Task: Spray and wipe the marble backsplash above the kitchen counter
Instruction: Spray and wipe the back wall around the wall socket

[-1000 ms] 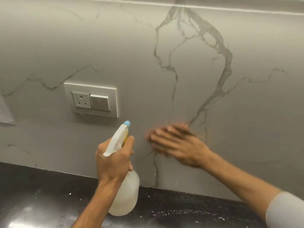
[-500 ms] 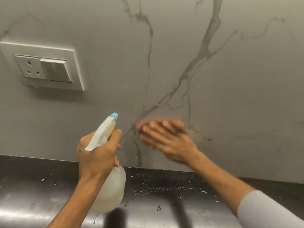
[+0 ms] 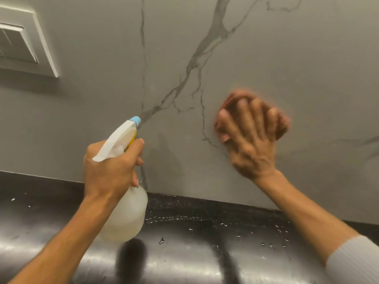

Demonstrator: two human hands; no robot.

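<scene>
The grey marble backsplash with dark veins fills the upper view. My left hand grips a translucent white spray bottle by its neck, and the blue-tipped nozzle points up at the wall. My right hand lies flat against the marble to the right of the bottle, fingers spread and blurred by motion. It presses a reddish-brown cloth to the wall; the cloth shows only around the fingers.
The black counter runs below the wall, shiny and dotted with water drops. A white switch plate is set in the backsplash at the upper left edge.
My right hand has slid to the right along the marble with the cloth. The view has shifted right and closer, so the switch plate now sits at the left edge. The bottle stays held up.
</scene>
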